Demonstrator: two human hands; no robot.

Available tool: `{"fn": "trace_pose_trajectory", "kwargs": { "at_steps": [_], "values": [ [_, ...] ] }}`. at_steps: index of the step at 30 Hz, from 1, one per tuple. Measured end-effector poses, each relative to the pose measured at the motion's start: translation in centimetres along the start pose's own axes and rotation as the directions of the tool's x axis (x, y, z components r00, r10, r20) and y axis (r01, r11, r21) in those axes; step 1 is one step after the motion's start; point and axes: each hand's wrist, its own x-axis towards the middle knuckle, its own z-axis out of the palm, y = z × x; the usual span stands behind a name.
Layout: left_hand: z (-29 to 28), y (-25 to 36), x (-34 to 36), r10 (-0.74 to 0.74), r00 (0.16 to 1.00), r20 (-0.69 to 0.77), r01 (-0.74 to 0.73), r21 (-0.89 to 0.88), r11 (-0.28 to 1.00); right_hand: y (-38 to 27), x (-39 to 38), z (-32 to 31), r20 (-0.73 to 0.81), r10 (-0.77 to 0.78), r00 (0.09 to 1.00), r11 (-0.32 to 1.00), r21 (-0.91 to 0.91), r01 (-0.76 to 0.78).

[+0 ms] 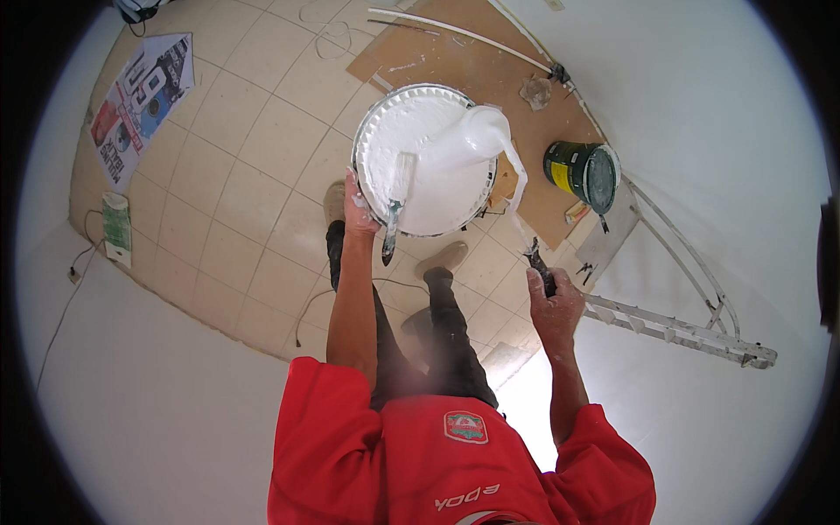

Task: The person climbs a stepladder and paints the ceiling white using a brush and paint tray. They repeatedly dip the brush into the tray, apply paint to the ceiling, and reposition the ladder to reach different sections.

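My left hand [359,206] grips the left side of a large round bucket [371,122] of thick white paint or compound. A flat brush [394,219] with a dark handle and white-coated head lies over the bucket's near-left edge. My right hand [556,306], with white smears on it, is closed on the dark handle of a paint roller [477,131]. The roller's white-coated head rests over the upper right of the bucket, its coated frame bending down toward my hand.
A dark green bucket [569,171] stands by the right wall beside a metal ladder [682,328]. Brown board [464,52] and white strips [446,26] lie at the back. A printed sheet [140,105], a green-and-white package [116,229] and cables [315,302] are on the tiled floor [227,166].
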Motion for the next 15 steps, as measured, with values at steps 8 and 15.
{"fn": "trace_pose_trajectory", "kwargs": {
  "at_steps": [8, 15],
  "values": [
    [-0.8, -0.1, 0.2, -0.034, 0.999, 0.013, 0.034, -0.006, 0.999, -2.0, 2.5, -4.7, 0.073, 0.048, 0.996, 0.996, -0.079, -0.042],
    [-2.2, -1.1, 0.4, -0.054, 0.999, -0.004, 0.053, -0.041, 0.998, -2.7, 2.8, -6.0, 0.095, 0.130, 0.987, 0.990, -0.073, -0.123]
  ]
}}
